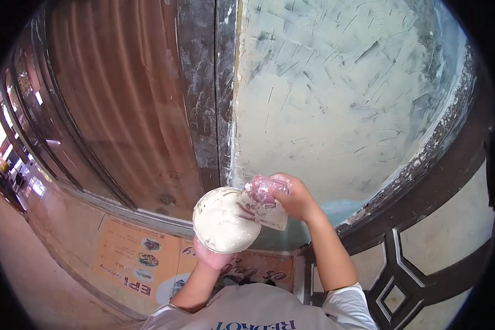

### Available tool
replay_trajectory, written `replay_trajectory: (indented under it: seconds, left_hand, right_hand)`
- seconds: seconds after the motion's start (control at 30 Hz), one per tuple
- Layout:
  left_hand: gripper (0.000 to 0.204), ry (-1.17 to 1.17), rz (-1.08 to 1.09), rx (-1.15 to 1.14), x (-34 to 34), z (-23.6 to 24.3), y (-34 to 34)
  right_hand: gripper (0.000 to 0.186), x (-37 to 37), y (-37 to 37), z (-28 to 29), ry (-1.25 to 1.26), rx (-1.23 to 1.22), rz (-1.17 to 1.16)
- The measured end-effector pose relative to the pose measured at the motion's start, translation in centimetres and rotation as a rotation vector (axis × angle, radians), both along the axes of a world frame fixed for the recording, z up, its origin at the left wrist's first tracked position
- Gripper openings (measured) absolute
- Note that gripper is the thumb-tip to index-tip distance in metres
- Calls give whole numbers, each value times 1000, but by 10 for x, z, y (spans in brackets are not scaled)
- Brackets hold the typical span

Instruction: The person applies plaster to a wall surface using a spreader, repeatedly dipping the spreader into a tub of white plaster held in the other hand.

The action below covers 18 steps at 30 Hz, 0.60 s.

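Note:
My left hand (pixel 213 256) supports a round bowl (pixel 196 232) from below, its fingers mostly hidden under it. Thick white putty (pixel 223 223) fills the bowl, with some smeared on the rim. In my right hand (pixel 298 199) is a putty scraper (pixel 258 188) with a pinkish, putty-smeared grip and a wide flat blade. The blade reaches over the bowl's right side; whether it touches the putty I cannot tell. Just beyond my hands stands a wall panel (pixel 324 110), coated pale with dark streaks showing through.
Left of the panel is a dark wooden post (pixel 203 82), then a glass pane (pixel 115 99) with brown curtain folds behind it. A dark-framed door or gate (pixel 393 258) curves along the right. An orange printed banner (pixel 132 258) lies on the floor below.

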<state>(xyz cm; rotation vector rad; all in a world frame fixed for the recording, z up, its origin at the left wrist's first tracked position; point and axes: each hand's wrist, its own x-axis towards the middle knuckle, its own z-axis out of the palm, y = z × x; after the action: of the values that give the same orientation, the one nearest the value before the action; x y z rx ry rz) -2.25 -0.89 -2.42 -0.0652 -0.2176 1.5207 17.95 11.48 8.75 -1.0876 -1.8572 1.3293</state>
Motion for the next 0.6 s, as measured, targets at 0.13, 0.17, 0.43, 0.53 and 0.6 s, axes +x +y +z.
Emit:
replay_trajectory:
  seconds: [0.13, 0.17, 0.43, 0.53, 0.6]
  left_hand:
    - [60, 573, 128, 62, 5, 5, -5]
    - [60, 1116, 296, 76, 8, 7, -6]
    - [61, 158, 31, -86, 18, 4, -5]
    - [65, 305, 58, -103, 22, -2, -6]
    - [65, 303, 92, -92, 29, -3, -9]
  right_hand:
    - [20, 8, 3, -16, 113, 136, -15]
    - [20, 10, 3, -24, 98, 129, 11]
    - [19, 39, -19, -21, 12, 218, -47]
    - [23, 56, -22, -23, -99, 317, -10]
    - [34, 64, -24, -18, -258, 328, 14]
